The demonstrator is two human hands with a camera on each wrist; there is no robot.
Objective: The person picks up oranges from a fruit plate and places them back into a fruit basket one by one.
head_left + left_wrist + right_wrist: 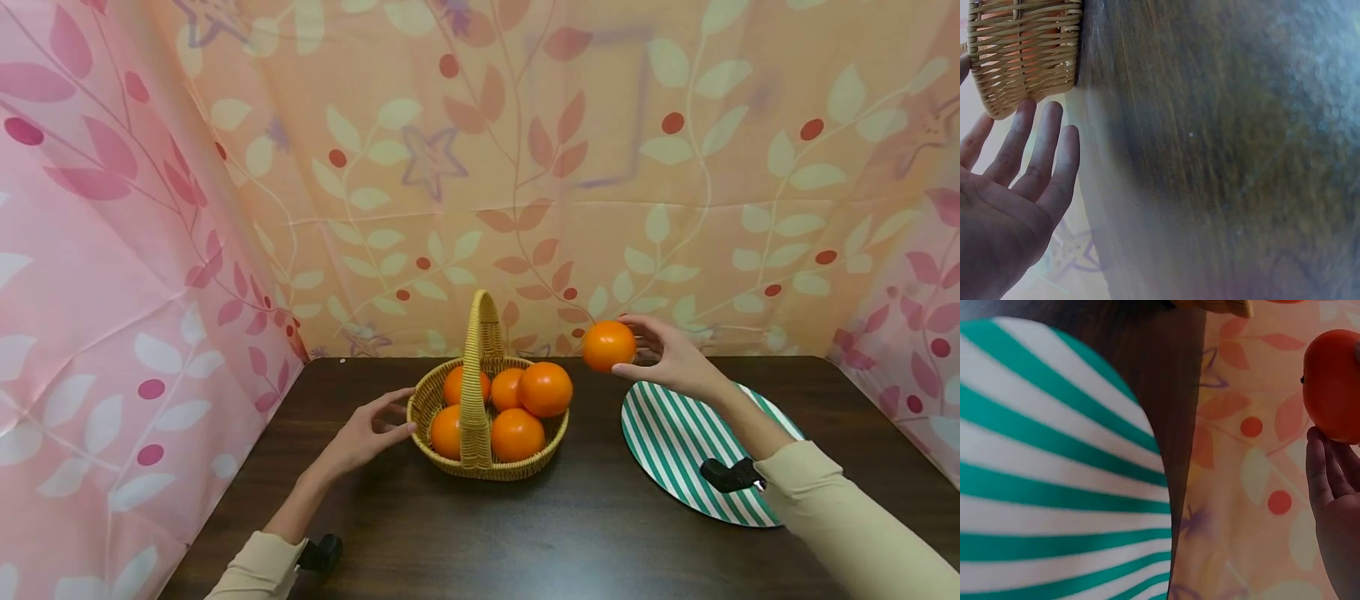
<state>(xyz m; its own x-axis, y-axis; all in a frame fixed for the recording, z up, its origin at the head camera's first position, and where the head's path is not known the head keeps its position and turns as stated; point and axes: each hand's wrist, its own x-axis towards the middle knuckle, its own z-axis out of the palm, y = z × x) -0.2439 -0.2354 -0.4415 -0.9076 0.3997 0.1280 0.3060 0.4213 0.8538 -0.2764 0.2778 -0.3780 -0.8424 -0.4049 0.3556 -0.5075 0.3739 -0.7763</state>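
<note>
My right hand [678, 362] holds an orange [609, 347] between thumb and fingers, in the air right of the basket and over the back of the table. In the right wrist view the fingers are against one side of the same orange [1335, 387]. A yellow wicker basket [495, 472] with a tall arched handle stands upright on the table and holds several oranges [517, 435]. At its left side is my left hand [358, 437], fingers extended, fingertips at the wall. In the left wrist view the fingertips reach the woven wall [1029, 69].
A round placemat [675, 454] with green and white stripes lies on the right of the dark wooden table [555, 533], under my right forearm. Patterned cloth [480, 167] hangs behind the table and along both sides. Black straps [321, 554] sit at both wrists.
</note>
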